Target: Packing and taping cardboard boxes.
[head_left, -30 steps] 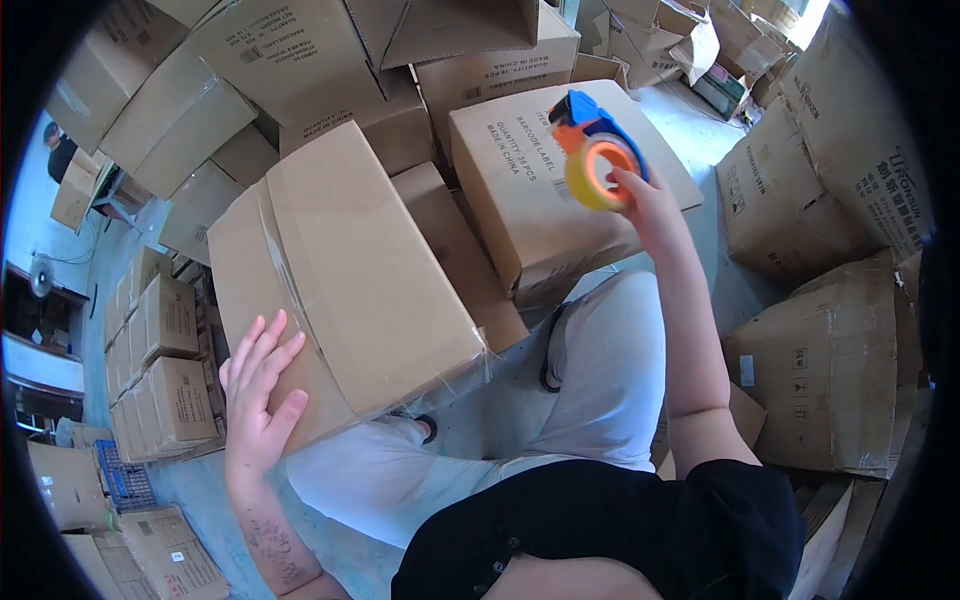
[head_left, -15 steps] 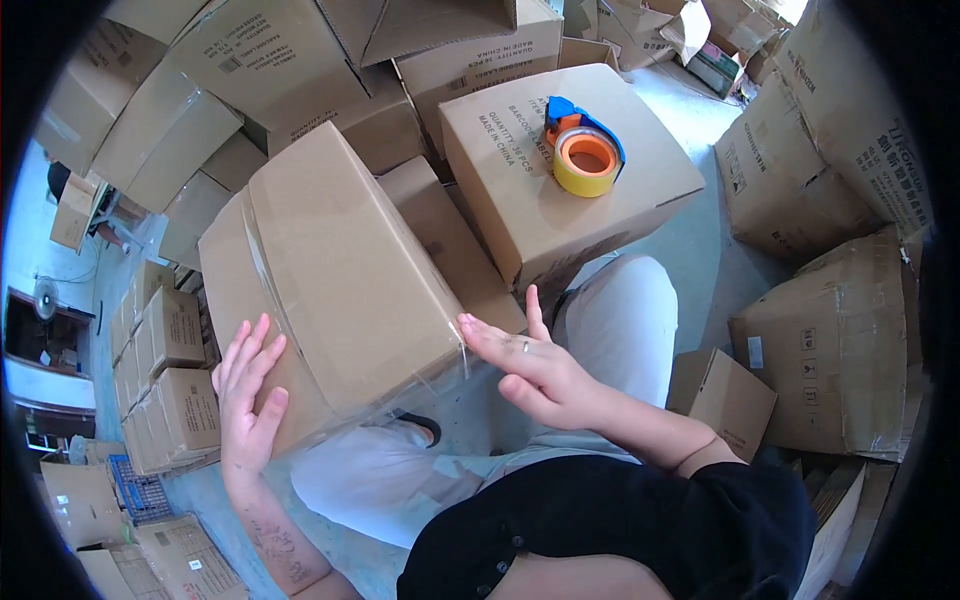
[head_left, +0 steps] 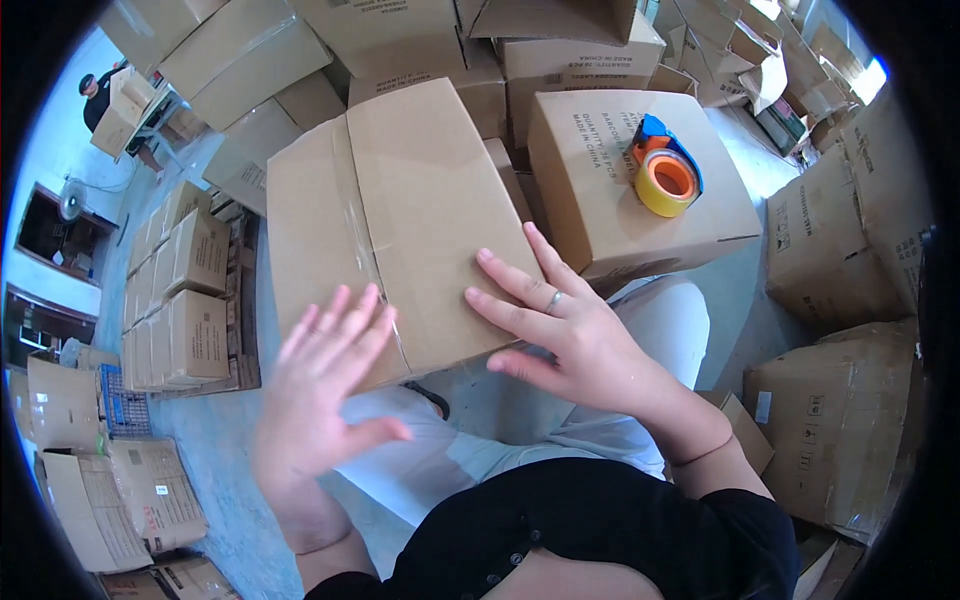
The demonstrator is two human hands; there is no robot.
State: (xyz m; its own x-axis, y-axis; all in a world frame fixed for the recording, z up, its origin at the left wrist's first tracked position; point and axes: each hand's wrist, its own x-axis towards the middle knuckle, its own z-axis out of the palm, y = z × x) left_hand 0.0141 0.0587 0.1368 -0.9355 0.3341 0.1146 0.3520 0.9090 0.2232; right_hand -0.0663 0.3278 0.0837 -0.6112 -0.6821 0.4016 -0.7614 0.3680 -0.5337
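A closed brown cardboard box [head_left: 440, 220] lies in front of me, a strip of clear tape running along its middle seam. My right hand [head_left: 565, 320], with a ring on one finger, rests on the box's near right part, fingers spread. Above the near left part of the box is my left hand [head_left: 325, 400], slightly blurred, its fingers apart and nothing in it; whether it touches the cardboard I cannot tell. Beyond my right hand, a tape dispenser [head_left: 668, 170] with a blue and orange body and a yellow roll sits on another carton [head_left: 590, 200].
Stacked cartons [head_left: 400, 35] rise behind the box. Large cartons [head_left: 835, 425] stand on the right. At the left are boxes [head_left: 195, 335] on a pallet, a blue crate [head_left: 125, 400] and flattened cardboard [head_left: 155, 490]. A person [head_left: 97, 100] stands at a far table.
My right hand has moved from the box's near right corner onto its top. My left hand has come off the left side toward the middle. The view has turned left.
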